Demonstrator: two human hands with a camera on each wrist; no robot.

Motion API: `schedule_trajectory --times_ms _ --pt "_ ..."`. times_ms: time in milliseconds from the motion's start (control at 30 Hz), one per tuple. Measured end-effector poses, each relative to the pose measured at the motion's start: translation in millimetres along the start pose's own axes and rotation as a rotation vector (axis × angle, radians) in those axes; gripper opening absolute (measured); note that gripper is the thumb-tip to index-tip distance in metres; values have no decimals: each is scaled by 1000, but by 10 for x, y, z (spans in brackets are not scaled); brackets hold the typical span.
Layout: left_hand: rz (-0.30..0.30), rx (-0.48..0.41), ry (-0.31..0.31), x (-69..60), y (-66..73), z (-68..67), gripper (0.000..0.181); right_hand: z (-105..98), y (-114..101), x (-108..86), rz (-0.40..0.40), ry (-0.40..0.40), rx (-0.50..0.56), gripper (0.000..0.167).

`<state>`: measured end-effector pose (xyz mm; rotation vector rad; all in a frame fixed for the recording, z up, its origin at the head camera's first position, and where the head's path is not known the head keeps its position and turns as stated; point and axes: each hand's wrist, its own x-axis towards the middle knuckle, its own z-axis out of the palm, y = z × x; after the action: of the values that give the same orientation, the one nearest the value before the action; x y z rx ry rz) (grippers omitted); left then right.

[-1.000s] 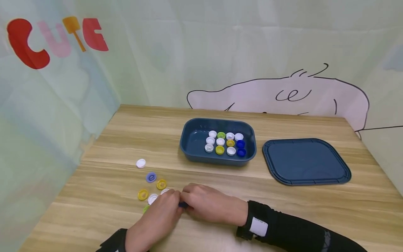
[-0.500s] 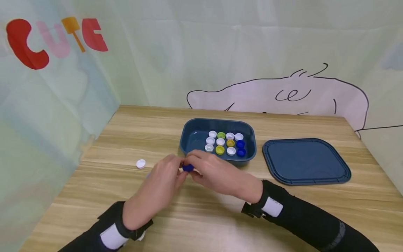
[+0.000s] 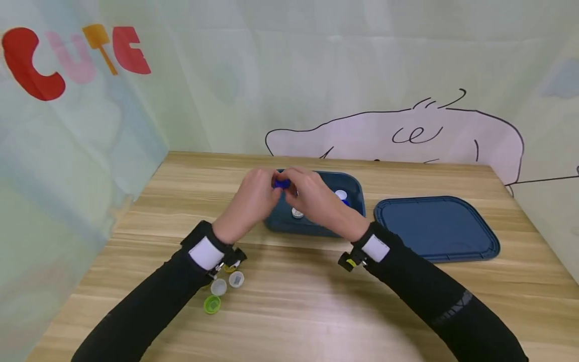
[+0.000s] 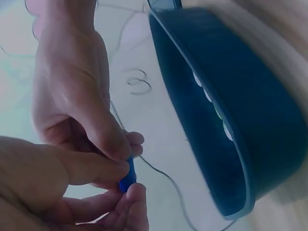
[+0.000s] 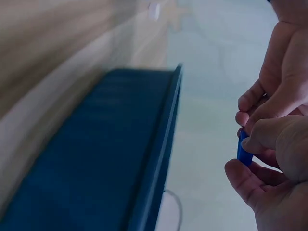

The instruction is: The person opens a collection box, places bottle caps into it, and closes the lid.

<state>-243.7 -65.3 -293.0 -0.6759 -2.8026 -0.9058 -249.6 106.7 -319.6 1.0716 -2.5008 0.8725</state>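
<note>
Both hands meet over the left part of a dark blue tray [image 3: 353, 184], pinching one blue bottle cap [image 3: 282, 183] between their fingertips. My left hand [image 3: 253, 198] grips it from the left, and my right hand [image 3: 318, 201] from the right. In the left wrist view the blue cap [image 4: 127, 181] stands on edge between thumbs and fingers, beside the tray [image 4: 231, 72]. The right wrist view has the cap [image 5: 244, 150] above the rim level too. Inside the tray, a white cap [image 3: 341, 194] and another white cap [image 3: 297, 213] show; the hands hide most others.
Left of centre on the wooden table lie loose caps: a green cap [image 3: 211, 304], a white cap [image 3: 219, 287] and a second white cap [image 3: 236, 279]. My left forearm covers others there. A flat dark blue lid [image 3: 434, 226] lies right of the tray. Printed cloth hangs behind.
Both hands have risen from the loose caps at front left, carrying the blue cap forward and slightly right over the tray. The tray and lid stay in place.
</note>
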Motion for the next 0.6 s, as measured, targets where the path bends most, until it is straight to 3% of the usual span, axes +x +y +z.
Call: schedule_trajectory --times_ms 133,267,400,500,600 --pt "-40 -6 -58 246 -92 47 17 50 187 98 95 -15 4 32" --pt "-81 50 -121 404 -149 109 22 111 349 161 142 -23 2 32" --pt "-136 72 -178 497 -193 204 11 180 484 192 173 -50 -6 26" --pt "-164 67 -241 538 -219 286 23 238 575 191 209 -86 -15 23" --pt "-200 3 -291 566 -229 355 36 285 643 196 241 -117 -35 23"
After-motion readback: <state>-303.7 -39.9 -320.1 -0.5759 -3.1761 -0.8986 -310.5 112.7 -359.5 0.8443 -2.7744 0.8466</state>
